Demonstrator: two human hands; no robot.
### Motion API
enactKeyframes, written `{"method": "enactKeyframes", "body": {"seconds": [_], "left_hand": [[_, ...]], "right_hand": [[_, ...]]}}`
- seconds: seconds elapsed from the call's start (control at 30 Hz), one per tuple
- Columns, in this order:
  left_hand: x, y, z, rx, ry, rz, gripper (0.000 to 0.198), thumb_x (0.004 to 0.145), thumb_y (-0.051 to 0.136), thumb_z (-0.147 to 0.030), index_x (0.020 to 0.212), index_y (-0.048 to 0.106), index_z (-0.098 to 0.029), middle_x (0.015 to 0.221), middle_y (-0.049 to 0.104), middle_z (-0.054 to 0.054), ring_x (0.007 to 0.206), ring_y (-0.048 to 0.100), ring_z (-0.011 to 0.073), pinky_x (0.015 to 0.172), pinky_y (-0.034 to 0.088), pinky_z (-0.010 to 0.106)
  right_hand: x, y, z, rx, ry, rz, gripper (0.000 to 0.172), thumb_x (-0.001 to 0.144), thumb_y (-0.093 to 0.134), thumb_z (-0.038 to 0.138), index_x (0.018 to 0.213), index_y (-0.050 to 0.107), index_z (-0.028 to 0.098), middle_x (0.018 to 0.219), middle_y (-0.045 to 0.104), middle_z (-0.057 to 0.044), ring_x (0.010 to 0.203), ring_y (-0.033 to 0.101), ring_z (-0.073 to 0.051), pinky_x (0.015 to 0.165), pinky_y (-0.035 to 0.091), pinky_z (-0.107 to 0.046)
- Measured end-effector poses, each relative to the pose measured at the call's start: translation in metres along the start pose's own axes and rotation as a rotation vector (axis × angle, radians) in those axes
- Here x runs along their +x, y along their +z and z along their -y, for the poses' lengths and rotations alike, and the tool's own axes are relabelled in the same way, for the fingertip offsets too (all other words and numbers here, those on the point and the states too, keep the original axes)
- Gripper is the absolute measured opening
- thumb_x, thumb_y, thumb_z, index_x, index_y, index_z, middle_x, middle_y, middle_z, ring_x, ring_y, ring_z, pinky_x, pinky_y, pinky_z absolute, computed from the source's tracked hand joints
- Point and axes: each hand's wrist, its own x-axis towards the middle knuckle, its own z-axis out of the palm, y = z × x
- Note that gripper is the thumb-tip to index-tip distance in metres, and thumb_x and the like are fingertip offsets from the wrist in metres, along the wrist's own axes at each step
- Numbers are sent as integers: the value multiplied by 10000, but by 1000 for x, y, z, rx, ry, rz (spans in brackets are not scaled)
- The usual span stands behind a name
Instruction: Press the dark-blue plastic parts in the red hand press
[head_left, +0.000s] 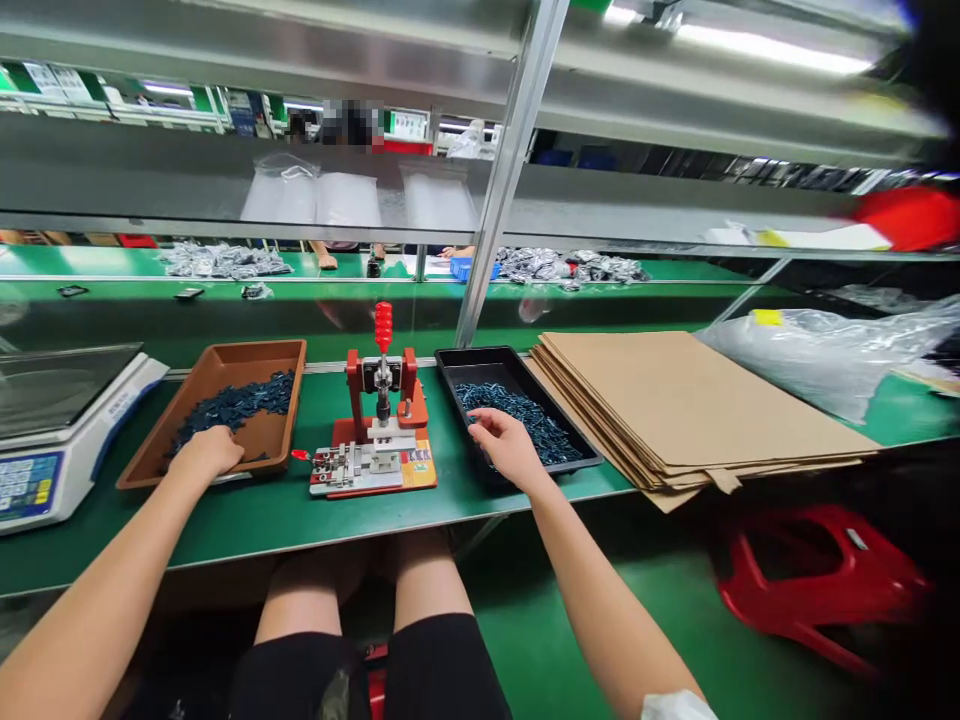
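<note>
Workbench: a long green workbench (300, 525) crosses the lower half of the frame, with the seated person's knees below its front edge.

Shelving: grey metal shelves (247, 200) on a slanted upright (510, 170) fill the top of the frame.

Far bench: a second green bench (90, 262) runs across the upper middle, holding 2 heaps of silver bags (225, 260) and a blue bin (471, 270). A co-worker's hand (325, 261) rests near the left heap.

Cardboard: a stack of flat brown cardboard sheets (690, 400) lies on the right of the workbench, just beside the black tray.

Plastic: a clear plastic bag (832, 360) sits at the right edge, behind the cardboard.

Stool: a red plastic stool (817, 570) stands on the floor at lower right.

Scale: a digital scale (52, 430) sits at the left edge.

Press: a red toggle press (384, 400) stands upright at centre, between the trays, with a metal jig (360, 470) at its base.

Brown tray: a brown tray (217, 400) left of centre holds flat dark blue pieces (240, 405).

Black tray: a black tray (510, 400) right of centre holds small dark blue parts (517, 425).

Left hand: the left hand (206, 452) rests on the brown tray's near side, fingers together and down among the pieces; any pinch is hidden.

Right hand: the right hand (510, 448) is over the black tray, fingers curved down onto the parts; I cannot tell whether they pinch anything.
</note>
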Motion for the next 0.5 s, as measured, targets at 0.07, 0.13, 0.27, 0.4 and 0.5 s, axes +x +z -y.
{"method": "enactKeyframes", "body": {"seconds": [0.07, 0.13, 0.27, 0.4, 0.5], "left_hand": [[14, -6, 10, 124, -67, 153, 235, 785, 742, -245, 951, 714, -81, 1019, 718, 170, 987, 685, 349, 846, 563, 482], [25, -11, 16, 221, -86, 274, 210, 707, 720, -194, 888, 736, -89, 978, 731, 216, 973, 686, 413, 840, 546, 507], [21, -21, 16, 274, 80, 171, 380, 824, 521, -241, 1121, 718, -110, 1176, 683, 223, 1084, 656, 383, 946, 518, 500], [-14, -30, 1, -46, 251, -135, 392, 897, 424, -283, 1152, 682, -134, 1088, 688, 150, 1032, 676, 283, 975, 529, 419], [-49, -29, -25, -407, 190, -82, 354, 880, 505, -391, 1097, 654, -154, 897, 709, 76, 804, 701, 205, 808, 581, 334]], "right_hand": [[-12, 20, 7, 36, -22, 2, 297, 856, 609, 422, 1010, 702, 186, 767, 655, -33, 666, 584, -172, 646, 496, -301], [-22, 42, 8, 7, -94, -29, 258, 891, 580, 405, 986, 698, 196, 850, 670, -53, 718, 600, -180, 683, 505, -308], [-32, 81, -12, -78, -143, -141, 221, 913, 530, 358, 931, 670, 189, 855, 632, -56, 712, 575, -172, 679, 497, -304], [-34, 98, -39, 78, 9, -209, 233, 917, 523, 406, 936, 617, 193, 862, 651, -68, 739, 626, -192, 681, 529, -313], [-35, 99, -46, 131, 71, -134, 241, 902, 545, 408, 994, 625, 200, 816, 662, -53, 678, 635, -188, 634, 535, -306]]}}
